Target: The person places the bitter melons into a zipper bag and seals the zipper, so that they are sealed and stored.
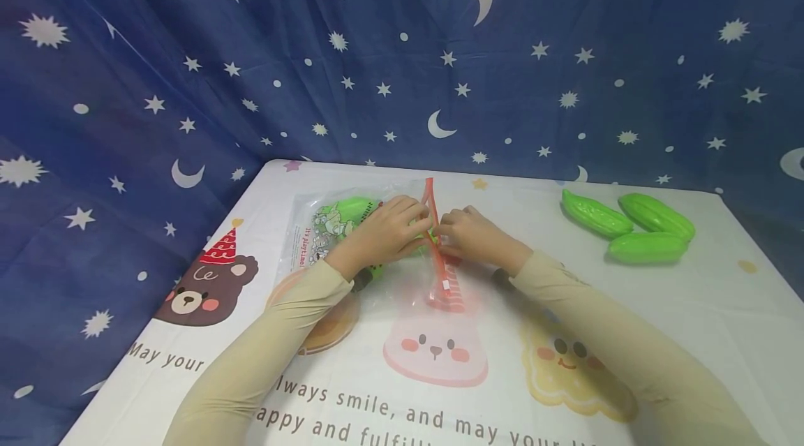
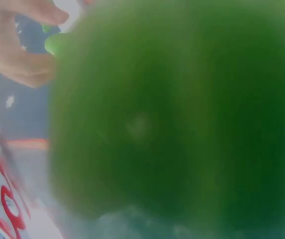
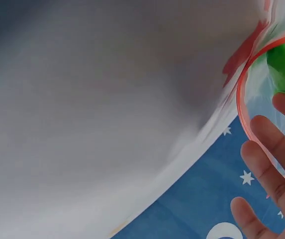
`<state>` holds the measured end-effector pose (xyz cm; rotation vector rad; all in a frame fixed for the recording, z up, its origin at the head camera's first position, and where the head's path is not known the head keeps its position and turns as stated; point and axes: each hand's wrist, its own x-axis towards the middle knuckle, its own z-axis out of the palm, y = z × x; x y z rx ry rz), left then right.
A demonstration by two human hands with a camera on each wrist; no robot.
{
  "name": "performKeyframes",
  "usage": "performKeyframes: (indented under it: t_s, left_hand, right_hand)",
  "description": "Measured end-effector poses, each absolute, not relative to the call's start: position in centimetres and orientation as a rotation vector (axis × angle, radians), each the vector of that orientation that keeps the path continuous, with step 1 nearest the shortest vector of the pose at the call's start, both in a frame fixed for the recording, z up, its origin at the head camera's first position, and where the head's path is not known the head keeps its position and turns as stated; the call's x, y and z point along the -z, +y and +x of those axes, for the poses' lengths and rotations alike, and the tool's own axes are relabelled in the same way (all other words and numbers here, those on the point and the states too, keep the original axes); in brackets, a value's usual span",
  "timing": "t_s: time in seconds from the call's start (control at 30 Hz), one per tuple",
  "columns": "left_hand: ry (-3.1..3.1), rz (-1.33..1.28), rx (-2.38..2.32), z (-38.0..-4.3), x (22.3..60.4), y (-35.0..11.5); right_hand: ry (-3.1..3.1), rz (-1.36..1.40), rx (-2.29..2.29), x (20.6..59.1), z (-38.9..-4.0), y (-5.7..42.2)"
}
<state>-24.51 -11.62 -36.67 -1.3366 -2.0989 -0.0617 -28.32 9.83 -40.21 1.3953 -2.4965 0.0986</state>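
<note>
A clear zip bag (image 1: 402, 282) with printed cartoons and a red zip edge lies flat, its mouth facing right. Inside it is a green ridged gourd (image 1: 354, 207), which fills much of the left wrist view as a blurred green shape (image 2: 147, 124). My left hand (image 1: 392, 229) lies over the bag, its curled fingers pinching the mouth near the red edge. Facing it, my right hand (image 1: 474, 236) holds the other side of the mouth by thumb and forefinger, the remaining fingers (image 3: 256, 159) spread. A bit of green shows between both hands.
Three more green gourds (image 1: 650, 248) lie close together at the right of the table. A white cloth (image 1: 553, 425) with cartoon prints and lettering covers the table. Behind stands a blue curtain (image 1: 377, 27) with moons and stars.
</note>
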Motion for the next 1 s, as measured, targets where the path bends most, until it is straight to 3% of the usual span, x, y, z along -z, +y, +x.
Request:
performKeyframes:
  t_s: [0.53, 1.0]
  left_hand:
    - [-2.078, -1.328, 0.066, -24.7, 37.0, -11.6]
    - [-2.160, -1.319, -0.026, -24.2, 35.9, -12.0]
  right_hand:
    - [-2.614, 1.255, -0.118, 39.1, -27.8, 12.6]
    - [-2.658, 1.116, 0.011, 37.1, -27.2, 18.0]
